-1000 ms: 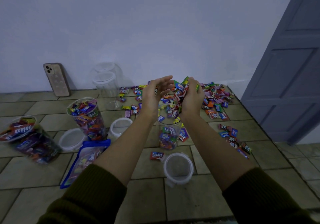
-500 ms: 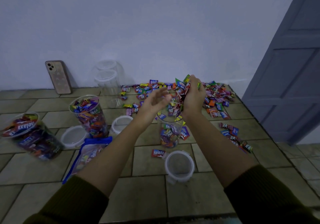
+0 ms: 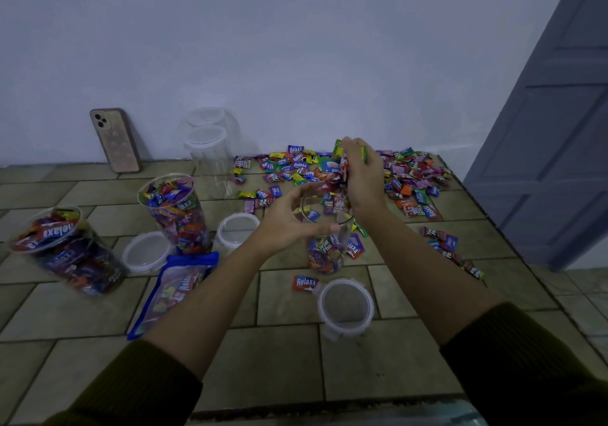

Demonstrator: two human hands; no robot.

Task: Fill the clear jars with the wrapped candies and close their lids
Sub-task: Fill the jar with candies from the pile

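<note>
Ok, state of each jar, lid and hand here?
Middle jar, open, part full, left hand holds it.
Right hand, grips candies above it.
Left jars, full, unlidded.
Back jars, empty, lidded.
Lids, off, on floor.

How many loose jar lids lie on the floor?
3. The left lid lies beyond the blue candy bag; the middle lid sits right of the upright full jar; the near lid lies before the jar being filled. More may be hidden.
</note>
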